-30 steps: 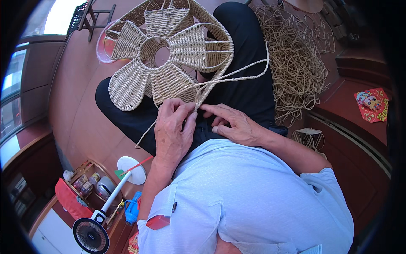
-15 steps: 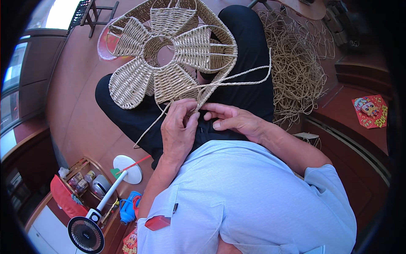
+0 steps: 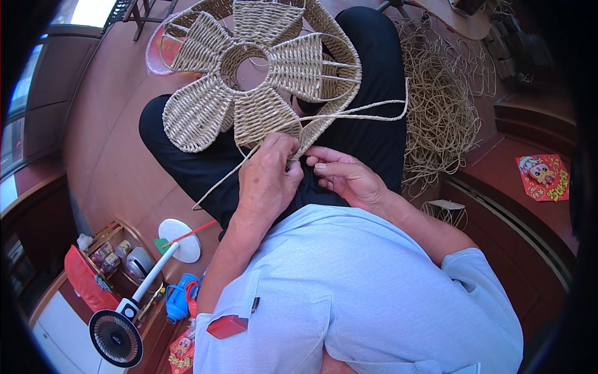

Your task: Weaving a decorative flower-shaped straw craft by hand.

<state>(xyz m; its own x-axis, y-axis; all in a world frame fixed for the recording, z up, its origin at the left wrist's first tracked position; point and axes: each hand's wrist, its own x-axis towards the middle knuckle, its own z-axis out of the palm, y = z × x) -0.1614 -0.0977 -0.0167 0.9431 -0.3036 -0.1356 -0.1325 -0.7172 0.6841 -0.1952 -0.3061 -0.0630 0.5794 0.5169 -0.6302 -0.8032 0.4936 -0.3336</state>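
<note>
A flower-shaped woven straw-rope piece (image 3: 272, 106) rests across my lap, with a round opening in its middle and a braided outer rim (image 3: 339, 112). Some petals are filled with weave; the right one still shows bare wire rods. My left hand (image 3: 269, 177) is closed on the rim's near corner, its fingertips partly hidden. Beside that corner, my right hand (image 3: 350, 177) has its thumb and fingers drawn together; what they pinch cannot be made out. A loose rope strand (image 3: 374, 117) loops out to the right, and another rope end (image 3: 224, 181) hangs to the left.
A big heap of tangled straw rope (image 3: 436, 106) lies on the floor at the right. At lower left stand a white fan (image 3: 116, 338), a wooden tray of jars (image 3: 118, 258) and a blue bottle (image 3: 177, 299). A red decorated card (image 3: 542, 177) lies at far right.
The woven piece has shifted slightly up and right in view. My left hand has turned more back-up over the rim, and my right fingers have curled in closer together.
</note>
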